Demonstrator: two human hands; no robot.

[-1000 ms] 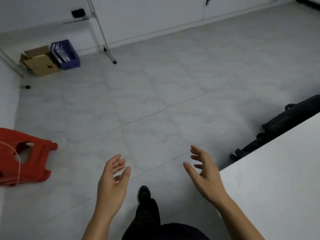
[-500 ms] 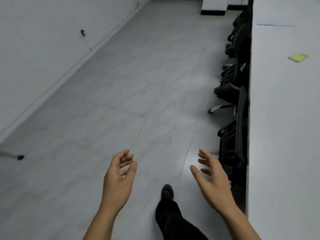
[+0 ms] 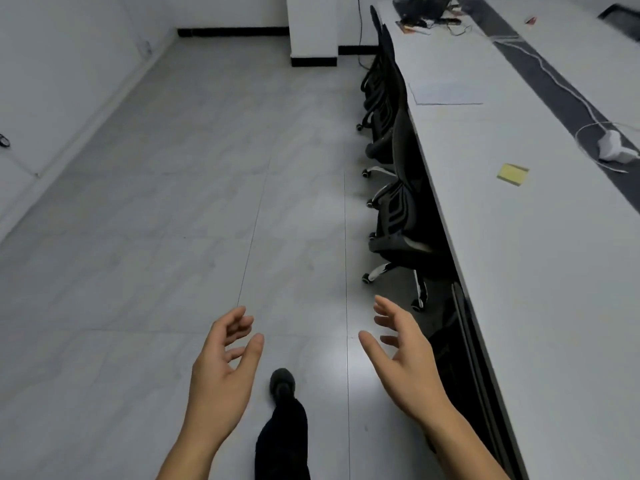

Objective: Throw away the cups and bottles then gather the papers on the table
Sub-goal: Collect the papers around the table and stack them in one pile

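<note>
Out over the floor, left hand [image 3: 221,372] and right hand [image 3: 405,362] hang loose-fingered, holding nothing. White papers [image 3: 446,93] and a yellow note [image 3: 512,173] lie flat, well ahead on the table [image 3: 519,271]; light, floppy stuff, probably best lifted by an edge.

Open floor [image 3: 173,237] ahead; black chairs [image 3: 394,202] line the long table [image 3: 536,271] edge at right.

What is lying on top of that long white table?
On the table: a yellow sticky note, a sheet of white paper, a white adapter with its cable, and dark clutter at the far end, too small to tell. Its right side lies outside the picture.
</note>
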